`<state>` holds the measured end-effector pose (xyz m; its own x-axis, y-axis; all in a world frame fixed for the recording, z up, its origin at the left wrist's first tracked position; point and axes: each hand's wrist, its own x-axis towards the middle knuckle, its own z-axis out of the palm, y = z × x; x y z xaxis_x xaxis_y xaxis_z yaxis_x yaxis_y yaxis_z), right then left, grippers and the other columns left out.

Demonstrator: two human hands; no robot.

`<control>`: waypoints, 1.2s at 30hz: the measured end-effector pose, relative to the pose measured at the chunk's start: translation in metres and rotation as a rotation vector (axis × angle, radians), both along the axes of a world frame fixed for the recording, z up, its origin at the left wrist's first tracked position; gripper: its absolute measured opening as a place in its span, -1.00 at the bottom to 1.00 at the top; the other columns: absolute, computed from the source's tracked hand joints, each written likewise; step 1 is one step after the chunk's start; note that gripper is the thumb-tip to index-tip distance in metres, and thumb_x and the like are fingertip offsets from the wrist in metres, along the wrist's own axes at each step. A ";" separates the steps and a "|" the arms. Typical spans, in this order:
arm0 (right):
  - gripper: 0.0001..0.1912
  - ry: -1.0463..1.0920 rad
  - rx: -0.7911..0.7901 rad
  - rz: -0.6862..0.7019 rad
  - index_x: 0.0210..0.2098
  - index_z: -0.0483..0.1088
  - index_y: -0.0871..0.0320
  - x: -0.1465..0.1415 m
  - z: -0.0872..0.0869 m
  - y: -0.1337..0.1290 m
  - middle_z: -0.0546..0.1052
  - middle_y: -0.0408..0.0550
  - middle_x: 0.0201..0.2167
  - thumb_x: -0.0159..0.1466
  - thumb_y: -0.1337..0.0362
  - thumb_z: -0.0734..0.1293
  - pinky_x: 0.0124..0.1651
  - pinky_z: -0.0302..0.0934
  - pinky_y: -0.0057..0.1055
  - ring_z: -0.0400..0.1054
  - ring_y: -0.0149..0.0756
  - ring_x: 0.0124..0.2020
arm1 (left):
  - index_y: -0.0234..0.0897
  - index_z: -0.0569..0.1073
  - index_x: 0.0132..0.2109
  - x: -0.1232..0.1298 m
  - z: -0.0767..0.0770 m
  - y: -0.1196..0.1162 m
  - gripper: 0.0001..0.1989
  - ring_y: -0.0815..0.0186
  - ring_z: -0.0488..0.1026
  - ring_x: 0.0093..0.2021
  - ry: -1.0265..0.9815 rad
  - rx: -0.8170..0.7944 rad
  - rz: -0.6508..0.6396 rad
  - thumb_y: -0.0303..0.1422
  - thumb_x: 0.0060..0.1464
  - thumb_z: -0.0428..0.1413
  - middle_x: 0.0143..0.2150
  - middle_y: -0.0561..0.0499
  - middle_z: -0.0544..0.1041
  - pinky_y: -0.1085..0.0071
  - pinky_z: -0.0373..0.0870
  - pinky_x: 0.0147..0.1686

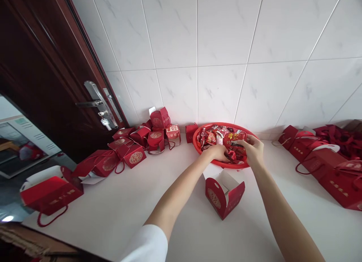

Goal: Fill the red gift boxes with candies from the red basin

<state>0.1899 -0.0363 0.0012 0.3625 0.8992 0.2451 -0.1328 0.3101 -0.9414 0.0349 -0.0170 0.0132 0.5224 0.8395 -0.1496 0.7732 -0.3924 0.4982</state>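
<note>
A red plastic basket [223, 165] stands against the wall, filled with red-wrapped sweets [210, 136]. My left hand [217, 152] reaches into it, and its fingertips are hidden among the wrappers. At the basket's right side my right hand [255, 150] is closed, thumb and fingers pinching a shiny red packet [235, 138] with gold print, held over the other sweets. Just in front of the basket, an open red gift box [215, 197] with a white inside and a gold round pattern rests on the white table [195, 231]. Neither hand touches this box.
Several closed red gift boxes [156, 139] are piled at the back left. An open box with a cord handle [52, 194] lies near the left edge. More red boxes [321, 162] line the right side. A dark door [51, 65] with keys [105, 122] stands left.
</note>
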 end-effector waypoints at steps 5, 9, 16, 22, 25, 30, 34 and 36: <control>-0.75 0.093 0.042 -0.006 -0.39 0.56 0.13 -0.002 0.000 0.003 0.59 -0.15 -0.48 -0.11 0.22 0.49 -0.33 0.39 -0.32 0.47 -0.24 -0.43 | -0.21 0.40 -0.58 0.001 0.004 0.000 -0.83 0.25 0.40 -0.47 0.081 -0.011 -0.043 -0.49 -0.17 0.23 -0.60 0.08 0.42 0.38 0.24 -0.40; -0.75 0.095 0.088 -0.028 -0.38 0.54 0.11 -0.002 -0.001 0.004 0.60 -0.13 -0.44 -0.04 0.14 0.47 -0.31 0.40 -0.31 0.49 -0.21 -0.38 | -0.21 0.46 -0.53 0.000 0.007 -0.001 -0.87 0.23 0.41 -0.40 0.079 -0.002 -0.047 -0.51 -0.15 0.21 -0.58 0.07 0.40 0.38 0.27 -0.34; -0.64 0.156 0.065 -0.038 -0.33 0.54 0.13 0.000 -0.002 0.006 0.61 -0.11 -0.42 -0.08 0.10 0.53 -0.34 0.39 -0.30 0.49 -0.22 -0.39 | -0.24 0.47 -0.60 -0.002 0.004 0.002 -0.83 0.25 0.40 -0.45 -0.087 -0.004 -0.019 -0.54 -0.27 0.29 -0.61 0.08 0.41 0.39 0.31 -0.35; -0.62 0.366 0.008 0.003 -0.43 0.48 0.12 -0.001 0.004 0.004 0.61 -0.12 -0.49 -0.14 0.07 0.59 -0.38 0.45 -0.25 0.52 -0.15 -0.43 | -0.27 0.59 -0.36 -0.013 -0.003 0.010 -0.90 0.20 0.51 -0.24 -0.508 0.190 0.230 -0.33 -0.02 0.24 -0.33 0.00 0.61 0.35 0.35 -0.15; -0.58 0.377 -0.019 0.031 -0.42 0.46 0.09 -0.001 0.005 0.004 0.63 -0.12 -0.48 -0.19 0.09 0.62 -0.32 0.49 -0.20 0.57 -0.06 -0.36 | -0.28 0.57 -0.34 -0.019 -0.007 0.014 -0.81 0.16 0.52 -0.19 -0.710 0.238 0.356 -0.23 0.01 0.24 -0.31 -0.01 0.61 0.33 0.36 -0.12; -0.56 0.343 -0.024 0.118 -0.38 0.46 0.07 -0.001 0.002 0.008 0.66 -0.10 -0.38 -0.16 0.05 0.62 -0.26 0.52 -0.19 0.59 -0.03 -0.23 | -0.27 0.54 -0.36 -0.022 -0.010 0.014 -0.79 0.23 0.52 -0.22 -0.942 0.182 0.389 -0.21 -0.04 0.27 -0.33 0.05 0.59 0.38 0.36 -0.13; -0.63 0.334 -0.045 0.180 -0.39 0.49 0.06 0.000 -0.001 0.011 0.67 -0.11 -0.36 -0.10 0.06 0.61 -0.23 0.53 -0.21 0.59 -0.05 -0.23 | -0.28 0.55 -0.37 -0.021 -0.009 0.013 -0.79 0.24 0.51 -0.23 -1.042 0.131 0.389 -0.23 -0.09 0.29 -0.33 0.02 0.59 0.37 0.36 -0.14; -0.66 0.345 -0.051 0.182 -0.39 0.50 0.06 0.000 -0.001 0.011 0.66 -0.12 -0.38 -0.08 0.08 0.60 -0.21 0.53 -0.21 0.59 -0.06 -0.24 | -0.28 0.54 -0.37 -0.021 -0.009 0.013 -0.78 0.25 0.50 -0.24 -1.078 0.113 0.395 -0.22 -0.11 0.29 -0.34 0.01 0.58 0.37 0.36 -0.15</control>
<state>0.1900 -0.0248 0.0001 0.2488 0.9643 0.0904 -0.4925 0.2063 -0.8455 0.0141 -0.0042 0.0045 0.0309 0.9531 0.3012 0.0467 -0.3024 0.9520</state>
